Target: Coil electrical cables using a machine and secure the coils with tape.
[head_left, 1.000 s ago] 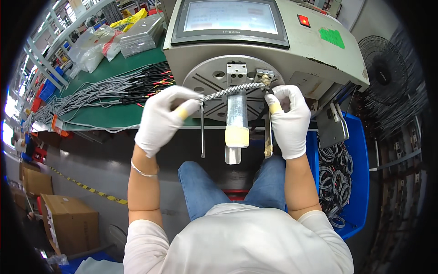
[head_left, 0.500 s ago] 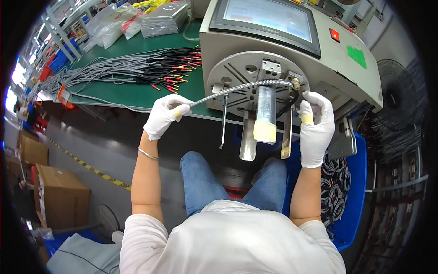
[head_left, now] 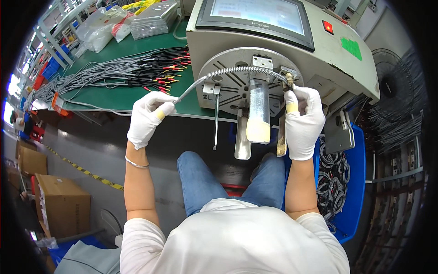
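A ribbed metal spring tube [head_left: 228,71] arches in front of the slotted round plate [head_left: 223,98] on the machine's face. My gloved left hand [head_left: 148,116] is closed round the tube's left end, away from the plate. The tube's other end meets a small tan fitting [head_left: 289,78] at the plate's right side. There my gloved right hand [head_left: 305,121] is closed, its thumb and forefinger pinching the lower end of the fitting. Below the arch a wrapped cylinder [head_left: 259,105] with a yellowish taped end juts towards me, beside metal prongs [head_left: 242,139].
The machine [head_left: 346,64] carries a screen [head_left: 255,16] and a red switch [head_left: 327,26]. Grey cables with red and yellow tips [head_left: 132,68] lie on the green table [head_left: 107,93]. A blue bin [head_left: 356,182] of coiled cables stands at my right, near a fan [head_left: 388,82].
My right hand has moved in leftward and its fingertips have closed at the fitting. My left hand has shifted left and slightly down, and the tube bows higher. The whole view has shifted slightly.
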The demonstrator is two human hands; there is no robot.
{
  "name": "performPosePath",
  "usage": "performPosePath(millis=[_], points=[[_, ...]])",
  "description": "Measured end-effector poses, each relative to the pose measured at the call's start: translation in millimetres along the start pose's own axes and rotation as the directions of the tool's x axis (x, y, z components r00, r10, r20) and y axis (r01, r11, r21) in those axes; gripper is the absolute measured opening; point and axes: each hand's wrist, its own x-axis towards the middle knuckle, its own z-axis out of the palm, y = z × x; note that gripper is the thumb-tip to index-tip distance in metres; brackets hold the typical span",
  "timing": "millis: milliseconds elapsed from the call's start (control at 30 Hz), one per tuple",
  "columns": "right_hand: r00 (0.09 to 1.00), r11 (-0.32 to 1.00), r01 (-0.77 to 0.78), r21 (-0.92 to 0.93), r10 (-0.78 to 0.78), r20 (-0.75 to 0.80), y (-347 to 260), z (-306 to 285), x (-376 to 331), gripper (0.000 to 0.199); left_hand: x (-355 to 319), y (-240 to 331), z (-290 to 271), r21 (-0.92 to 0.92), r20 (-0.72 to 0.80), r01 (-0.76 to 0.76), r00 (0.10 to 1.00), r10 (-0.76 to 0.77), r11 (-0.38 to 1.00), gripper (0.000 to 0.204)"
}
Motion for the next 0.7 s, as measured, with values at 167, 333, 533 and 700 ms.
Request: performPosePath(millis=[167,333,533,700], points=[[0.993,0.995,-0.094,-0.039,0.096,0.067,2,-2,1,0.010,-15,-1,7,-0.001,0.032,0.002,0.999,-0.002,1.000,0.012],[0.992,0.997,-0.001,-0.071,0.010,0.126,-7,-3,10,0.010,-5,-21,3,0.052,-0.050,0.075,0.996,-0.072,0.996,0.013],[0.996,1.000,0.015,-0.001,-0.015,0.091,9,-14,3,0.010,8,-51,9,-0.045,-0.001,0.072,0.997,-0.072,0.996,0.014],[0.980,0.969,-0.198,0.149,0.191,0.061,16,-39,-9,0.014,7,-58,4,-0.076,0.042,0.107,0.994,-0.104,0.991,0.014]])
